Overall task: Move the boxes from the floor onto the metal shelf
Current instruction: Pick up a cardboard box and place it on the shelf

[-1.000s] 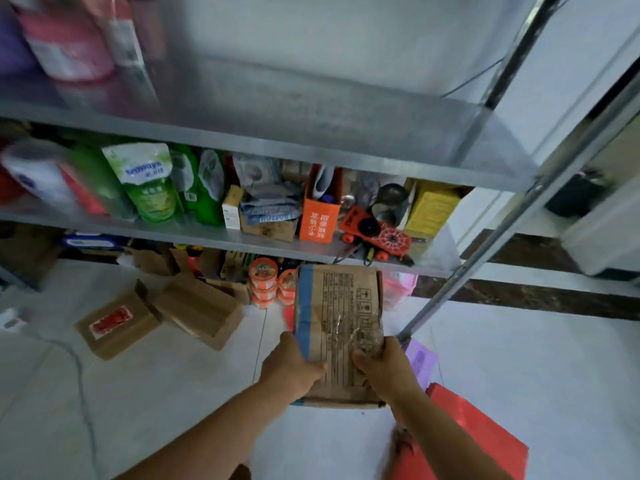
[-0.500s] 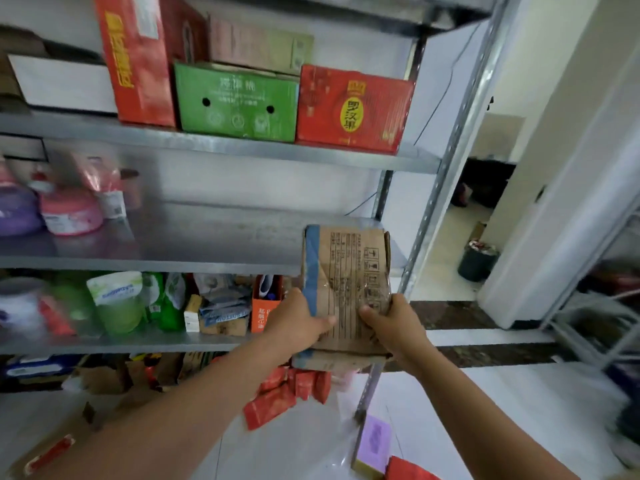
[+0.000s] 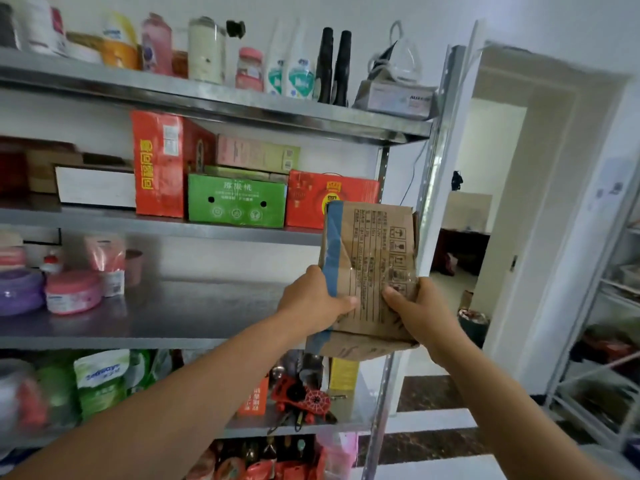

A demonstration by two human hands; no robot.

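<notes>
I hold a worn brown cardboard box (image 3: 370,258) with a blue tape stripe and black printing, upright in front of the metal shelf (image 3: 166,313). My left hand (image 3: 311,301) grips its lower left edge with the thumb across the front. My right hand (image 3: 420,313) grips its lower right side. The box hangs at the right end of the shelf unit, its top level with the board that carries a green box (image 3: 237,204) and red boxes (image 3: 332,199). The middle shelf board behind it is mostly bare on its right half.
The shelf's right upright post (image 3: 429,174) stands just behind the box. Pink and purple tubs (image 3: 72,296) sit at the left of the middle board. Bottles (image 3: 291,74) line the top board. An open doorway (image 3: 485,209) lies to the right, with another rack (image 3: 616,306) beyond.
The box has risen from near the floor up to the level of the middle and upper boards. My view has tilted up, so the floor boxes are out of sight.
</notes>
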